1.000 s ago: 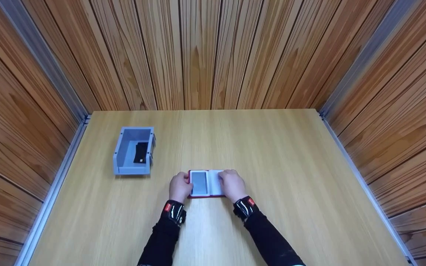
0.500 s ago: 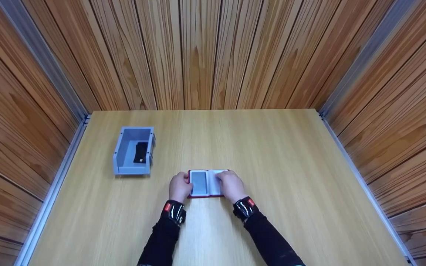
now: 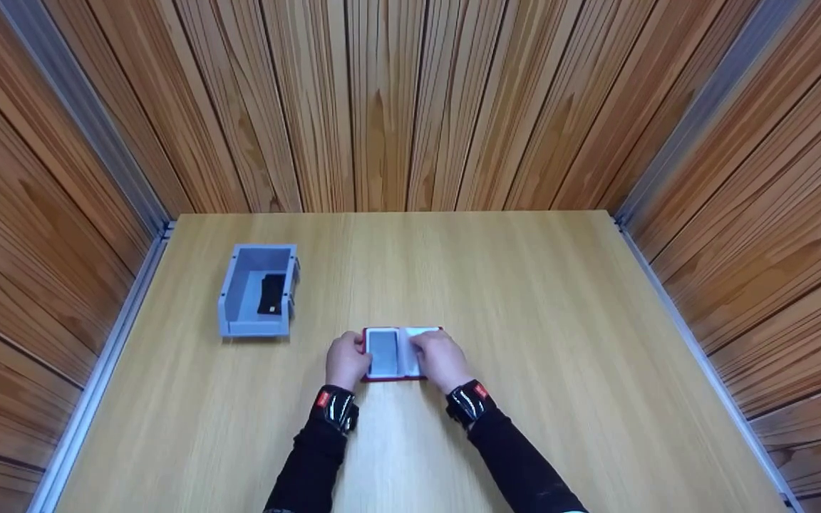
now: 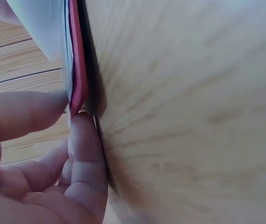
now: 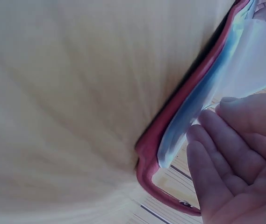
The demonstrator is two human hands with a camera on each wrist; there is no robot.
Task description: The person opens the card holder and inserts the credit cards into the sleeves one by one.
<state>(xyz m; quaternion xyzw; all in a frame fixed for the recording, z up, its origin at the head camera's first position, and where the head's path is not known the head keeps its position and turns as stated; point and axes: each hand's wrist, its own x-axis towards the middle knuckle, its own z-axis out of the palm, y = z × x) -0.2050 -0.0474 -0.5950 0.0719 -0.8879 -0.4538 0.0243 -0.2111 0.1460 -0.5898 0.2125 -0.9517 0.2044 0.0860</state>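
Hands meet at a red-covered card holder (image 3: 400, 354) lying open on the tabletop (image 3: 524, 299), close to the person's edge and well to the right of, and nearer the person than, a grey bin (image 3: 257, 299). The left hand (image 3: 347, 360) sits at the holder's left edge; the left wrist view shows its thumb and a finger (image 4: 83, 154) pinching the red cover (image 4: 78, 70) right at the rim, with the cover lying flat against the wood. The right hand (image 3: 440, 360) lies over the holder's right half, and the right wrist view shows its fingers (image 5: 226, 154) loosely straight, their tips against the pale translucent sleeves (image 5: 235, 79) that lift away from the red cover (image 5: 170, 126). On the holder's left half a grey card (image 3: 383, 352) shows inside a clear pocket. The grey bin stands to the holder's upper left, apart from both hands, and a small black object (image 3: 271, 294) lies inside it. Black sleeves (image 3: 311, 463) cover both forearms, and each wrist wears a dark band (image 3: 336, 407) with a red mark.
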